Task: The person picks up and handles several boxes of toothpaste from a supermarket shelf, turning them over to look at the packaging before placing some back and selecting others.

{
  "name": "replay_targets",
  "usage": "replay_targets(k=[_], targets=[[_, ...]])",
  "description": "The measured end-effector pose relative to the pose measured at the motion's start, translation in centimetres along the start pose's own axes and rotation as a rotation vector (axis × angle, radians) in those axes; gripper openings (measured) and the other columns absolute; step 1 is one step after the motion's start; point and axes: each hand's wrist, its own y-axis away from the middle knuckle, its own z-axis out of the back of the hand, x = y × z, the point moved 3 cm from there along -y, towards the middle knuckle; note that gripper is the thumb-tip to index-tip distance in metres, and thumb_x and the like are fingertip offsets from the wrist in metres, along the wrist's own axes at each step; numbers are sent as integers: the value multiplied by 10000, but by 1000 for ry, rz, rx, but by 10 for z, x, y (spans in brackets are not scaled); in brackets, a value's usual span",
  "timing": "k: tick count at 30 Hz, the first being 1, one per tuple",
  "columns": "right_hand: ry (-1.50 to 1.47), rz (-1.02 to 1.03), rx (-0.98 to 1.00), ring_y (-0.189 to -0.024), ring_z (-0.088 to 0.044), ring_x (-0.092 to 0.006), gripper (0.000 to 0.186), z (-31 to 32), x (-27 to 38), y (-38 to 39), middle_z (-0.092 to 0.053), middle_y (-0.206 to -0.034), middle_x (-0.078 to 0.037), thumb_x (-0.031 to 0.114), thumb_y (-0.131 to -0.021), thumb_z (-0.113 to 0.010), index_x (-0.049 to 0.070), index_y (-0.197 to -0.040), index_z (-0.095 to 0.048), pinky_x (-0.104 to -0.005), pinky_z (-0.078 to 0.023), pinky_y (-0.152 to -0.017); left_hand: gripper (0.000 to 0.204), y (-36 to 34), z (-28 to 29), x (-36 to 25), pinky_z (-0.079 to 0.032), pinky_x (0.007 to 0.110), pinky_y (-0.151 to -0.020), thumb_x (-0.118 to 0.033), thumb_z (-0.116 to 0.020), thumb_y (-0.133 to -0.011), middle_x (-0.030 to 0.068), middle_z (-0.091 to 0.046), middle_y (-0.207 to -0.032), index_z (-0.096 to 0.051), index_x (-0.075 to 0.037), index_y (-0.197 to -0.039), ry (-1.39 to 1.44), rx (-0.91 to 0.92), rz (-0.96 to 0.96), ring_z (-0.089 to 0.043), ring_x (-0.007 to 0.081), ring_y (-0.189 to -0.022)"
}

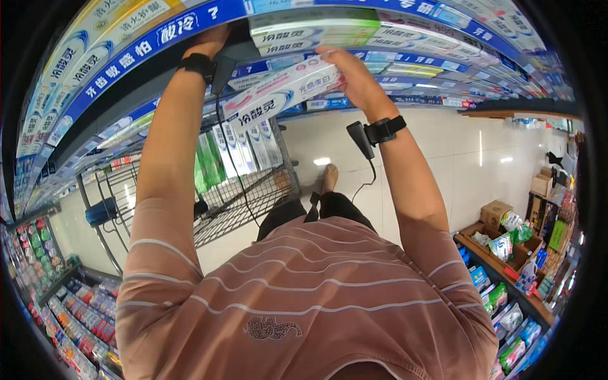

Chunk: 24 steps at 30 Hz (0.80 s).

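My right hand [356,77] is closed on the right end of a white and pink toothpaste box [278,94]. The box is held at a slant in front of the shelf, its printed long side toward me. Up at the left, my left hand [212,42] reaches into a dark gap on the shelf; its fingers are hidden. Right of that gap lie stacked white and green toothpaste boxes [310,37]. Pink and white boxes [421,39] continue the row further right. Both wrists carry black straps with small devices and cables.
A wire shopping cart [221,231] stands below my left arm, with green and white boxes [244,149] in it. Blue label strips [136,54] edge the shelves. At the right, wooden bins [472,237] hold packets, with a cardboard box [496,214] beside them. Pale tiles [437,149] form the floor.
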Motion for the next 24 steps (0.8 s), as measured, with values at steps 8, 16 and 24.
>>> replay_targets(k=[8, 16, 24], targets=[[40, -1, -22, -919, -632, -167, 399, -3, -9, -12, -629, -1068, -58, 302, -880, -610, 37, -1177, -630, -339, -561, -720, 489, -17, -10, 13, -380, 437, -1078, -365, -486, -991, 190, -537, -1367, -490, -60, -1373, 182, 31, 157, -486, 358, -1292], [60, -16, -63, -949, -646, -174, 346, -6, -6, -5, -635, -1058, -69, 248, -912, -571, 53, -1196, -608, -330, -562, -776, 485, -17, -23, 31, -365, 440, -1090, -348, -473, -997, 185, -520, -1391, -472, -69, -1394, 258, 3, 147, -480, 343, -1304], [53, -52, -40, -955, -624, -144, 300, -13, -3, -2, -628, -1043, -54, 227, -938, -535, 70, -1181, -616, -294, -527, -757, 484, -7, -34, 44, -350, 443, -1102, -331, -461, -1003, 181, -502, -1414, -454, -78, -1415, 367, -4, 184, -474, 327, -1315]])
